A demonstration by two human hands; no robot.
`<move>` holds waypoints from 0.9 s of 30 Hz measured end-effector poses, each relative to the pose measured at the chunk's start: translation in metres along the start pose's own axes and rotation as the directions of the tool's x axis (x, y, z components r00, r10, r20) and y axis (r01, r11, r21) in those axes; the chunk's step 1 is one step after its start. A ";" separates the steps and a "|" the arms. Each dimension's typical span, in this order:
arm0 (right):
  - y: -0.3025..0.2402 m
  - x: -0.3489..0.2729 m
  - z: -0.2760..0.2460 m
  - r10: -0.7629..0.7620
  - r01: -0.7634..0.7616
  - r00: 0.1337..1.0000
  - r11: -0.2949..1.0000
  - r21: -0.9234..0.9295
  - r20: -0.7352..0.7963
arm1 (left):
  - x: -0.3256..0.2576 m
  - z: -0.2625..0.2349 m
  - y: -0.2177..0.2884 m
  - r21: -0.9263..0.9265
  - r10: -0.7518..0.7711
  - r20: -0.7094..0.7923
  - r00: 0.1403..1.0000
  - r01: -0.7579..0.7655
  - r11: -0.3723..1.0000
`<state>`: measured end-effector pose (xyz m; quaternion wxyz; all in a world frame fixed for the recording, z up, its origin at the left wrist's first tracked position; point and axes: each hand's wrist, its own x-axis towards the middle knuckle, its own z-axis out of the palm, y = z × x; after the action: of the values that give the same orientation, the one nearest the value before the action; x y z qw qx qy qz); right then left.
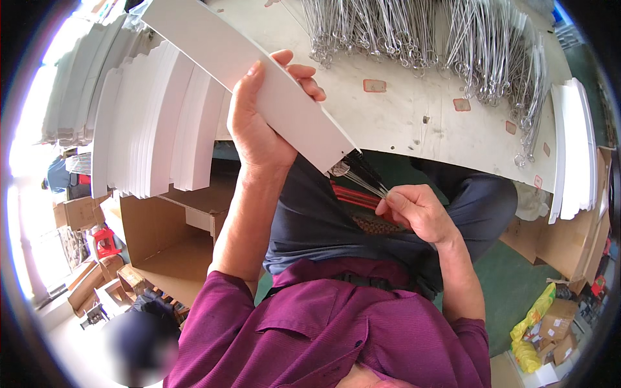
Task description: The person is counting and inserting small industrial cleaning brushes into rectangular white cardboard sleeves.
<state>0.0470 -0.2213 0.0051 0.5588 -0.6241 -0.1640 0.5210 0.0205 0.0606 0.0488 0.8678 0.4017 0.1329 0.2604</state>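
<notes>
My left hand (259,126) is wrapped round a long, narrow white box (284,97), thumb on its upper face and fingers over the far edge. The box slants from the upper left down to the middle, its lower end above my lap. Out of that end stick thin metal wire rods (366,182), with something dark beside them. My right hand (417,210) pinches the tips of these rods between thumb and fingers. How far the rods reach inside the box is hidden.
Across the table (401,123) lie thick rows of looped metal wire rods (381,32). White boxes (139,123) stand stacked at the left, with more white pieces (574,149) at the right edge. An open cardboard box (162,233) sits lower left; a person (139,343) is behind it.
</notes>
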 end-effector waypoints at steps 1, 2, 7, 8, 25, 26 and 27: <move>0.000 0.001 0.000 0.001 -0.001 1.000 1.000 0.001 0.001 | 0.001 -0.001 0.000 0.007 0.005 -0.004 1.000 -0.005 1.000; -0.001 0.002 0.001 -0.028 0.028 0.999 0.999 -0.030 -0.015 | 0.002 -0.001 0.001 0.008 0.004 -0.006 1.000 -0.004 1.000; -0.002 0.003 0.000 -0.072 0.066 0.996 0.992 -0.106 -0.046 | 0.007 -0.007 0.001 -0.069 -0.072 -0.108 0.991 0.065 0.995; -0.003 0.003 -0.001 -0.094 0.084 0.994 0.983 -0.160 -0.053 | 0.007 -0.008 0.001 -0.069 -0.073 -0.110 0.991 0.066 0.995; -0.025 0.002 -0.003 -0.130 0.077 0.988 0.874 -0.479 -0.078 | 0.011 -0.008 0.004 0.124 -0.244 -0.064 0.968 0.250 0.960; -0.024 0.003 -0.003 -0.157 0.103 0.985 0.874 -0.475 -0.074 | 0.012 -0.009 0.003 0.124 -0.243 -0.067 0.968 0.250 0.960; -0.023 0.003 -0.003 -0.183 0.129 0.980 0.873 -0.469 -0.071 | 0.014 -0.012 0.002 0.113 -0.249 -0.071 0.966 0.256 0.960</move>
<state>0.0594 -0.2127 0.0233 0.4427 -0.7524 -0.3013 0.3836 0.0259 0.0767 0.0425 0.8640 0.4258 0.2228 0.1503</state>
